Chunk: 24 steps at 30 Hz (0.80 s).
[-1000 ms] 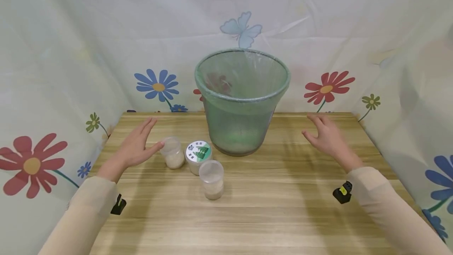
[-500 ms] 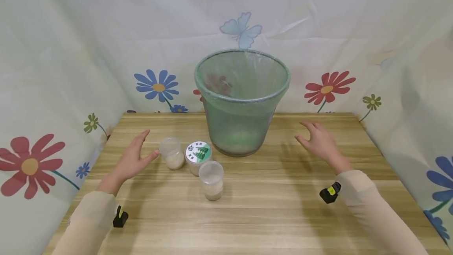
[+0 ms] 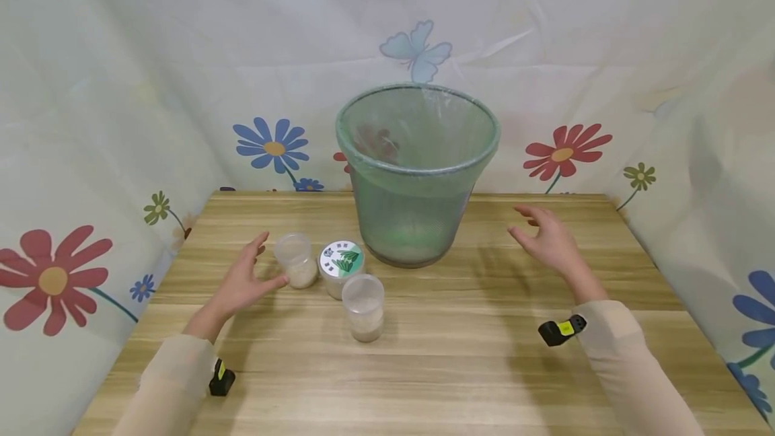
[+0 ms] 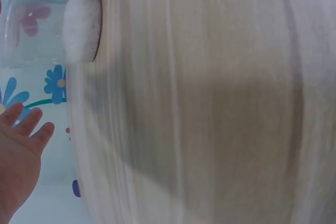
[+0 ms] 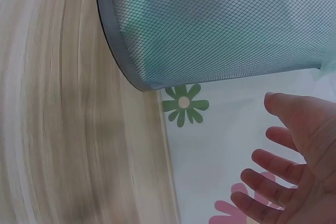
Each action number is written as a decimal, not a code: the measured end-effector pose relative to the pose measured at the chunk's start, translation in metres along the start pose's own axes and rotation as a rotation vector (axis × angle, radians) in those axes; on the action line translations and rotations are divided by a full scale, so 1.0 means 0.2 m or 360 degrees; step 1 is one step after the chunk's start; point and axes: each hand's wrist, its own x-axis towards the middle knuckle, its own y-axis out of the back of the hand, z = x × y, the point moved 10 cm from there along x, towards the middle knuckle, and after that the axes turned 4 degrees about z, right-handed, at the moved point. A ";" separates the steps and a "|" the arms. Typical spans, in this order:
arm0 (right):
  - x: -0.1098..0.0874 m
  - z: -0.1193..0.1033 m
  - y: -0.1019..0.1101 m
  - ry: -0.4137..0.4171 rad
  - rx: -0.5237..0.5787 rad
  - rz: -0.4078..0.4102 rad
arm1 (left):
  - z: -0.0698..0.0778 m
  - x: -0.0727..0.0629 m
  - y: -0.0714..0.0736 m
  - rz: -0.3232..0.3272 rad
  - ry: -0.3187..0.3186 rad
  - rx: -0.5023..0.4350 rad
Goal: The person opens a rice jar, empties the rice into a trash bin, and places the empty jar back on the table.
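My left hand [image 3: 242, 282] hovers at the left of the table with thumb and fingers spread, holding nothing. Its thumb tip is close to a clear plastic cup [image 3: 295, 254] with white contents at the bottom; whether they touch I cannot tell. In the left wrist view that cup [image 4: 37, 30] appears apart from the fingers. Beside it stands a tub [image 3: 341, 264] with a white and green printed lid, and nearer me a second clear cup [image 3: 364, 308] with pale contents. My right hand [image 3: 549, 242] is held in the air at the right, fingers loosely bent, nothing in it.
A green mesh bin [image 3: 412, 214], lined with a clear plastic bag over its rim, stands at the table's back middle, between the two hands. Flower-printed curtains [image 3: 272, 79] enclose the wooden table [image 3: 436, 369] at the back and sides.
The left hand drew back toward me, then shifted right toward the nearest cup. My right hand moved slightly left and its fingers bent a little more. Cups, tub and bin stayed put.
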 end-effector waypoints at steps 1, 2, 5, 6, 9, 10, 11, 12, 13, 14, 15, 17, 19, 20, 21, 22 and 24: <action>-0.01 0.00 0.00 -0.0007 0.0009 -0.0001 | 0.00 0.00 -0.01 -0.0006 0.0005 -0.0005; -0.01 0.00 0.00 -0.0010 0.0013 -0.0001 | -0.01 0.00 -0.03 -0.0004 0.0003 -0.0016; -0.02 -0.01 0.00 -0.0010 0.0022 -0.0001 | -0.02 -0.01 -0.07 -0.0016 0.0003 -0.0052; -0.02 -0.01 -0.01 -0.0010 0.0023 0.0000 | -0.03 -0.01 -0.08 -0.0015 0.0002 -0.0065; -0.02 -0.03 -0.01 0.0010 0.0004 0.0013 | -0.03 0.00 -0.12 -0.0015 -0.0005 -0.0111; -0.02 -0.04 -0.01 0.0017 -0.0004 0.0017 | -0.04 0.00 -0.13 -0.0015 -0.0014 -0.0119; -0.02 -0.04 -0.01 0.0019 -0.0010 0.0022 | -0.04 0.00 -0.14 -0.0014 -0.0007 -0.0133; -0.02 -0.05 -0.01 0.0024 -0.0016 0.0024 | -0.04 0.01 -0.15 -0.0011 -0.0002 -0.0150; -0.02 -0.06 -0.02 0.0032 -0.0025 0.0026 | -0.04 0.01 -0.15 -0.0007 0.0000 -0.0164; -0.01 -0.06 -0.02 0.0038 -0.0029 0.0028 | -0.05 0.01 -0.16 -0.0007 0.0004 -0.0171; -0.01 -0.07 -0.02 0.0044 -0.0030 0.0027 | -0.05 0.01 -0.17 -0.0010 0.0022 -0.0190; -0.01 -0.08 -0.03 0.0052 -0.0023 0.0028 | -0.07 0.02 -0.18 -0.0020 0.0064 -0.0221; -0.02 -0.09 -0.04 0.0066 -0.0018 0.0035 | -0.08 0.02 -0.20 -0.0034 0.0117 -0.0256; -0.02 -0.10 -0.04 0.0069 -0.0005 0.0044 | -0.09 0.02 -0.20 -0.0046 0.0147 -0.0276; -0.02 -0.11 -0.05 0.0075 0.0006 0.0052 | -0.10 0.02 -0.21 -0.0051 0.0178 -0.0302; -0.02 -0.12 -0.05 0.0081 0.0017 0.0062 | -0.10 0.02 -0.22 -0.0059 0.0193 -0.0317; -0.02 -0.13 -0.06 0.0099 0.0034 0.0079 | -0.10 0.02 -0.24 -0.0066 0.0216 -0.0366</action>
